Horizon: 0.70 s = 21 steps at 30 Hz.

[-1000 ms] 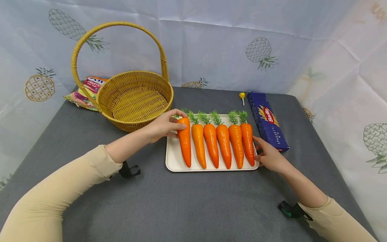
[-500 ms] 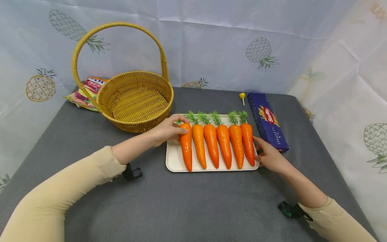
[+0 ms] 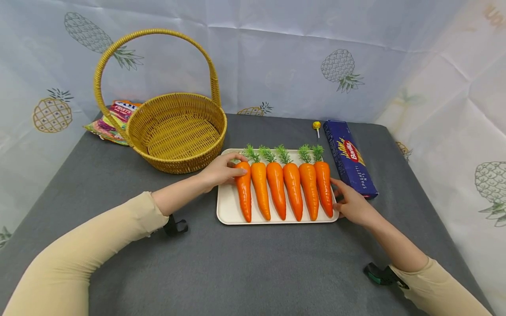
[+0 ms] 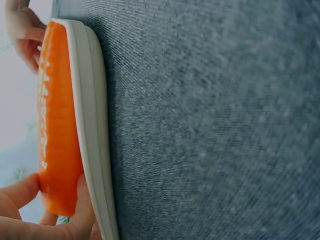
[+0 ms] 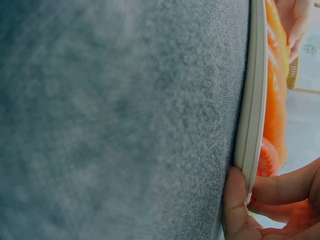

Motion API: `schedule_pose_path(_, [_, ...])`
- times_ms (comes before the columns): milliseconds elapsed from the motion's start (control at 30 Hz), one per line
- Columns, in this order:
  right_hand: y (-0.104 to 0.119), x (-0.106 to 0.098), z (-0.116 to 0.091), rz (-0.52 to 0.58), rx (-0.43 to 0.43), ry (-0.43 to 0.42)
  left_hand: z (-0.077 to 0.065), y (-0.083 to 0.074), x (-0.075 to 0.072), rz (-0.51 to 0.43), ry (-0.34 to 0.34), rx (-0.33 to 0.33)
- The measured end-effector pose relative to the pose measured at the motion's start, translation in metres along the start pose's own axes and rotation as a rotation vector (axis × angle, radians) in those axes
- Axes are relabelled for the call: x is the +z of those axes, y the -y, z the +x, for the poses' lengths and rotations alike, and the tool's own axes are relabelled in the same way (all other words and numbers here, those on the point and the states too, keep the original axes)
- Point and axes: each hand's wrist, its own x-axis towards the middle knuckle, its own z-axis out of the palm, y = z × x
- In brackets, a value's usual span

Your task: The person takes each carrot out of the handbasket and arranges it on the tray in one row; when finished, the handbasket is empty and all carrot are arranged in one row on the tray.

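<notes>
A cream tray (image 3: 227,206) bears several orange carrots lying side by side, green tops toward the back. My left hand (image 3: 221,170) grips the leftmost carrot (image 3: 243,193) around its thick upper end, and the fingers cover most of its top. In the left wrist view this carrot (image 4: 59,115) lies along the tray's raised rim (image 4: 90,100), thumb on one side and fingers on the other. On the far right my right hand (image 3: 352,202) pinches the tray's edge beside the rightmost carrot (image 3: 324,188). The right wrist view has that tray rim (image 5: 254,100) between thumb and fingers.
A wicker basket (image 3: 179,164) with a tall handle stands behind my left forearm. Partly behind it lies a colourful fruit-candy bag (image 3: 108,127). A blue spaghetti box (image 3: 349,158) and a yellow lollipop (image 3: 316,125) lie at the back right. Printed cloth hangs behind the grey table (image 3: 253,267).
My left hand has shifted slightly right and toward me with the leftmost carrot, which now lies closer to its neighbour on the tray. The right hand has stayed on the tray's edge.
</notes>
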Motion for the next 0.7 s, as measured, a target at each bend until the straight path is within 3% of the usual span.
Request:
schedule_pose_path(467, [-0.0002, -0.0014, -0.0003, 0.001, -0.011, 0.003, -0.0023, 0.0002, -0.0012, 0.274, -0.088, 0.071])
schedule_pose_path(700, [-0.0002, -0.0005, 0.0003, 0.006, 0.008, 0.017, -0.0055, -0.0014, -0.0010, 0.506, -0.155, 0.183])
